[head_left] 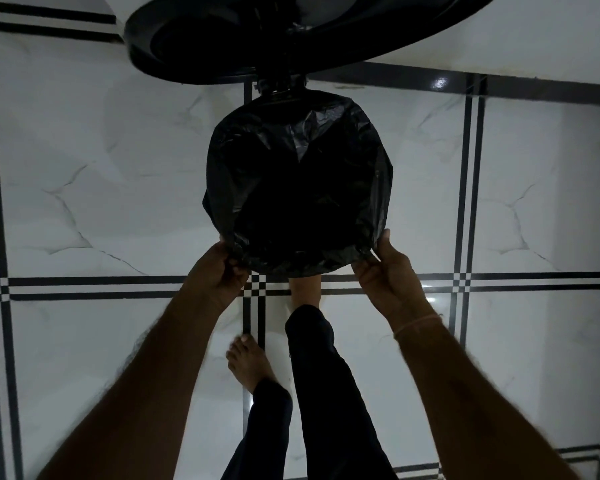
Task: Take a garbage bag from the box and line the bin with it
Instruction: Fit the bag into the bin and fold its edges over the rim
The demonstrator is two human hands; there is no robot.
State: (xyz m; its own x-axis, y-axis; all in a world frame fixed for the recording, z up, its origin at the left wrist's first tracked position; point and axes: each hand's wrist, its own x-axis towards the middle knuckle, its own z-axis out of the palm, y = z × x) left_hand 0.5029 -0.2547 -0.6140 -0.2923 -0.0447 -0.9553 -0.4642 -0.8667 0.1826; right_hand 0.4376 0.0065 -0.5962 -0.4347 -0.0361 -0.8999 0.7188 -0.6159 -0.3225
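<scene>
On the white marble-patterned floor tiles (94,188) with black border lines, we stand over a round pedal bin (297,261) whose mouth is already covered by a black garbage bag (298,181), the plastic stretched over the rim and sagging dark into the middle. The bin's black lid (201,46) stands swung open at the far side, above the bag. Our left hand (219,271) has its fingers curled shut on the bag's edge at the near left of the rim, pinching a crumpled fold of plastic. Our right hand (390,271) grips the edge at the near right, thumb on top of the film and the fingers tucked underneath it. Both forearms reach forward from the bottom corners, and a thin thread band (417,326) circles the right wrist. Below the bin our right foot (305,289) sits partly hidden under its near side, while the bare left foot (248,363) rests flat on the tiles behind it, both legs in dark trousers (329,393).
</scene>
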